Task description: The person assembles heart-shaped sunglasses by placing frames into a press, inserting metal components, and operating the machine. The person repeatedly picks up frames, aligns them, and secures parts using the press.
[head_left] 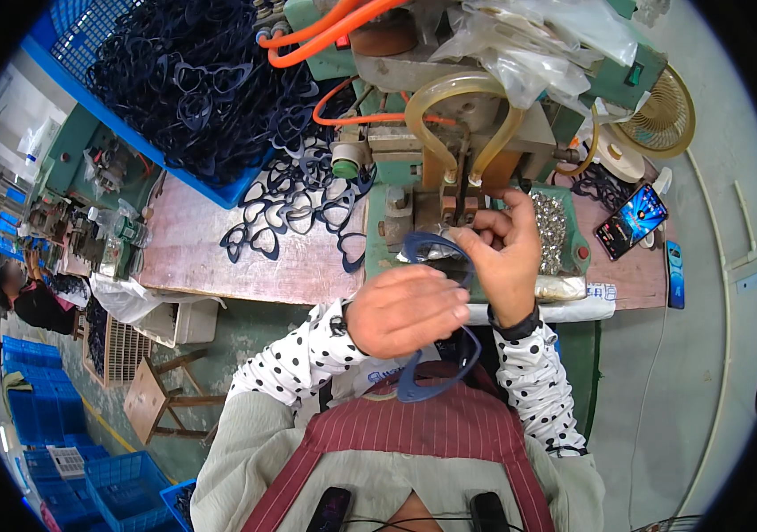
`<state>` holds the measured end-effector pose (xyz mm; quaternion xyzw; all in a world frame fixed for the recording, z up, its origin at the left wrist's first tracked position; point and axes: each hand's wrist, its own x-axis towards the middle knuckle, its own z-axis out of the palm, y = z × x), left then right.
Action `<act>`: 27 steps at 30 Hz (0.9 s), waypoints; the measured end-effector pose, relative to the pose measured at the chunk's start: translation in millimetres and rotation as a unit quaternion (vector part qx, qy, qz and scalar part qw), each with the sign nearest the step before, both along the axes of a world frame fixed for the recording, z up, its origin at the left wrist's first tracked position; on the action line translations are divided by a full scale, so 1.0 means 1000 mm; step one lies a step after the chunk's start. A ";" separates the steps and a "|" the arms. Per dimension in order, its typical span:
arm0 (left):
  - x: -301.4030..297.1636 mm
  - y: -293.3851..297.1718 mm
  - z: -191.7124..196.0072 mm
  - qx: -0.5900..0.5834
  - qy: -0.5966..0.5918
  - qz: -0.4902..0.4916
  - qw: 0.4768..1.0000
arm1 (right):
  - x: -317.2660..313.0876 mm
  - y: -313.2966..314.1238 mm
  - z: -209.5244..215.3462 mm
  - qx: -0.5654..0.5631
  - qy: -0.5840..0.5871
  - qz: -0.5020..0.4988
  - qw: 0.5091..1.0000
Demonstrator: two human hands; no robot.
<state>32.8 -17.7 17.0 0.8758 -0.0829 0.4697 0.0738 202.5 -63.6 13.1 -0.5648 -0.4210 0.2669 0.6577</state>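
My left hand (407, 309) grips a dark blue heart-shaped glasses frame (439, 372) near my chest. One lens ring hangs below the hand, the other reaches up toward the machine. My right hand (504, 253) pinches the frame's upper rim, fingertips close to the green press machine (414, 177) and its small metal jig. Beside the right hand lies a tray of small shiny metal parts (552, 229). Both sleeves are white with black dots.
A blue crate (86, 35) heaped with dark heart frames stands at the back left, and several spill onto the worn wooden bench (219, 257). A lit phone (631, 220) and a fan (662, 115) sit at right. Another person (28, 297) sits far left; blue crates are stacked on the floor.
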 end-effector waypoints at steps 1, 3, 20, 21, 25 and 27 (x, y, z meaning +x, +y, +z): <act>0.005 -0.001 -0.001 0.008 0.009 -0.019 1.000 | 0.003 -0.002 0.004 0.002 -0.029 -0.009 1.000; 0.012 -0.001 -0.006 0.021 0.030 -0.045 0.998 | 0.020 -0.005 0.010 -0.023 -0.086 -0.028 0.996; 0.019 0.003 -0.012 0.006 0.067 -0.039 0.997 | 0.126 -0.030 -0.108 -0.151 -0.421 -0.200 0.872; 0.017 0.000 -0.013 0.010 0.075 -0.026 0.997 | 0.131 -0.029 -0.112 -0.149 -0.360 -0.190 0.901; -0.007 0.012 -0.025 0.057 0.041 0.073 0.995 | 0.148 -0.033 -0.121 -0.122 -0.228 -0.178 0.949; -0.041 0.045 -0.057 0.063 0.023 0.164 0.984 | 0.143 -0.030 -0.121 -0.112 -0.209 -0.175 0.955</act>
